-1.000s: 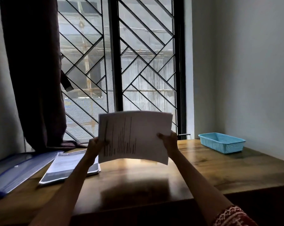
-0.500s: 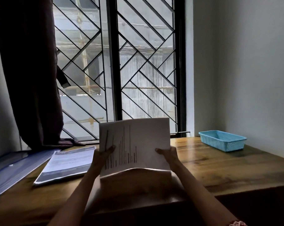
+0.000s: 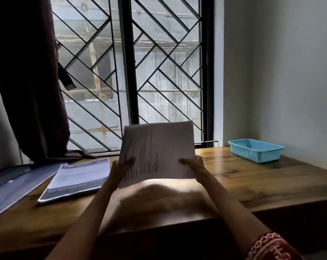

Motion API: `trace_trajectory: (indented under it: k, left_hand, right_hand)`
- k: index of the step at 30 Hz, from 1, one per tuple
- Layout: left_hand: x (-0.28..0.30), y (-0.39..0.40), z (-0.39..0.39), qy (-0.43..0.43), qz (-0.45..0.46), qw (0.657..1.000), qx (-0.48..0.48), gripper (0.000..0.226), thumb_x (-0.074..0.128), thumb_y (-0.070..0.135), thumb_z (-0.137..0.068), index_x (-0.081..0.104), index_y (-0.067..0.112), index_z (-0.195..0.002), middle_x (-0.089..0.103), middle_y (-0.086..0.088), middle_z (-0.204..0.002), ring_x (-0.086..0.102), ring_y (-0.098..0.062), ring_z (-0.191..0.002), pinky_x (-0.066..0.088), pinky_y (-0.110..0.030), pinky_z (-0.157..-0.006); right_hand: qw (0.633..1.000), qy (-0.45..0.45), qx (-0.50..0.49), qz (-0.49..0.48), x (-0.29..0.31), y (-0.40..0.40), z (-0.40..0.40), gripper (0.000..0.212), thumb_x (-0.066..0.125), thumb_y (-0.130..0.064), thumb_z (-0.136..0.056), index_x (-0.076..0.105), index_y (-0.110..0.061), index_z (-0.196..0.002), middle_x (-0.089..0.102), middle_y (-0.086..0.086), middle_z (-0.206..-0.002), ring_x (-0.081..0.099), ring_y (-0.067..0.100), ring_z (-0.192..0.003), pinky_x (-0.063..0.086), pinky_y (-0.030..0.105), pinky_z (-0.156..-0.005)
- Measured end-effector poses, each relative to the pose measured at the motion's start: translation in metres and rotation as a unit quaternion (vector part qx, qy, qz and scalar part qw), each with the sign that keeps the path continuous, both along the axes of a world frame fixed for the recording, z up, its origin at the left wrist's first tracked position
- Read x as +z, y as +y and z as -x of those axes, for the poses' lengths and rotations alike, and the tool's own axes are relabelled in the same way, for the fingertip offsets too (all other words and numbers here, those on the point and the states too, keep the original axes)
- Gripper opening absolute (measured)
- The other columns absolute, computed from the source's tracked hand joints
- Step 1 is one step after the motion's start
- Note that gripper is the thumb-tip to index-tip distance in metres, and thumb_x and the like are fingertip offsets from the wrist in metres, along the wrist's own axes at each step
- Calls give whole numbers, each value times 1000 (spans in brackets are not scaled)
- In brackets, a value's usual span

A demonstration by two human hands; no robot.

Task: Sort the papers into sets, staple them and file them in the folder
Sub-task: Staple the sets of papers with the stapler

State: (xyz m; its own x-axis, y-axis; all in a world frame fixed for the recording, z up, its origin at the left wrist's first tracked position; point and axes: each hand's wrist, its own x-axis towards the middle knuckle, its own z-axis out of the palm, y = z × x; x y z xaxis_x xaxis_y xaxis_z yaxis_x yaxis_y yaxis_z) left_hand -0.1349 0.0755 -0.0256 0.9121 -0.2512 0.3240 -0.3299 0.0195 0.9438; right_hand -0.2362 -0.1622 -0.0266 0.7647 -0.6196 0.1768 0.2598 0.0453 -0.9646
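Left hand (image 3: 121, 168) and right hand (image 3: 193, 163) each pinch the paper stack (image 3: 159, 152) (upright) above the desk (image 3: 252, 181).

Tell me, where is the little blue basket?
The blue basket sits at the far right of the wooden desk, near the wall corner, right of the window.

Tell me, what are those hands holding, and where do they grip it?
A stack of papers, upright: left hand grips its left edge, right hand its lower right corner.
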Motion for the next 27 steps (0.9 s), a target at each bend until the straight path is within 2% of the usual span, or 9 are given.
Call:
trace_trajectory:
  k: [4, 8, 11, 15, 17, 19, 21, 24, 27]
  left_hand:
    - [-1, 5, -8, 1, 23, 1000, 1, 35, 62, 18, -88, 59, -5, -114, 64, -21, -101, 62, -29, -88, 53, -41, -80]
    - [-27, 3, -5, 24, -9, 999, 29, 31, 51, 21, -95, 58, -7, -107, 59, -16, -96, 56, -25, -89, 46, -41, -80]
    - [-22, -1, -11, 45, 34, 998, 37, 39, 49, 24, -96, 56, -10, -114, 59, -16, -98, 53, -24, -90, 41, -37, -77]
    - [1, -16, -16, 83, 138, 985, 62, 55, 56, 30, -93, 51, -18, -117, 53, -14, -94, 45, -20, -86, 36, -33, -71]
    - [10, -34, -7, 90, 169, 980, 57, 48, 49, 23, -97, 49, -19, -118, 49, -15, -94, 44, -18, -77, 34, -28, -61]
    - [12, -56, 5, 103, 177, 978, 39, 44, 47, 21, -97, 50, -17, -118, 50, -15, -95, 45, -18, -66, 34, -28, -56]
    - [10, -74, 17, 127, 191, 973, 19, 43, 48, 23, -97, 51, -13, -120, 53, -15, -98, 51, -22, -77, 39, -29, -58]
    - [3, -84, 29, 160, 222, 962, -19, 42, 51, 23, -95, 50, -9, -123, 56, -15, -105, 54, -24, -91, 47, -34, -68]
    - [9, -65, 25, 127, 271, 954, -32, 29, 52, 19, -94, 53, 1, -117, 57, -14, -103, 56, -20, -76, 49, -31, -65]
  right_hand:
    - [1000, 0, 2, 3, -3, -1, -4, 36, 71, 8, -71, 62, 6, -106, 62, 14, -93, 59, 25, -72, 52, 33, -66]
    - [998, 70, -2, 9, -25, 0, -8, 39, 74, 4, -70, 61, 5, -107, 64, 15, -93, 60, 28, -81, 52, 35, -72]
    - [999, 33, 21, -24, -10, 1, -10, 32, 71, 2, -73, 64, 0, -104, 65, 12, -88, 60, 26, -78, 50, 31, -67]
    - [996, 50, -66, -22, 13, 7, -27, 41, 77, -23, -74, 52, -13, -104, 53, 7, -96, 49, 21, -87, 47, 32, -68]
    - [997, 57, 32, -53, 24, 25, -29, 44, 75, -27, -78, 52, -12, -113, 50, 8, -100, 48, 24, -95, 48, 32, -69]
    - [989, -14, 101, -111, 35, 46, -33, 40, 71, -16, -81, 55, -8, -117, 57, 10, -104, 55, 27, -98, 50, 35, -72]
    - [977, -95, 48, -186, 43, 62, -45, 29, 67, 4, -76, 60, -5, -103, 61, 14, -100, 57, 27, -88, 50, 37, -72]
    - [979, -89, -63, -175, 50, 67, -55, 25, 57, 14, -71, 51, -10, -69, 59, 13, -90, 53, 23, -78, 47, 35, -69]
    - [986, -60, -98, -123, 47, 53, -48, 23, 58, 13, -70, 54, -7, -79, 59, 11, -90, 55, 23, -79, 51, 37, -76]
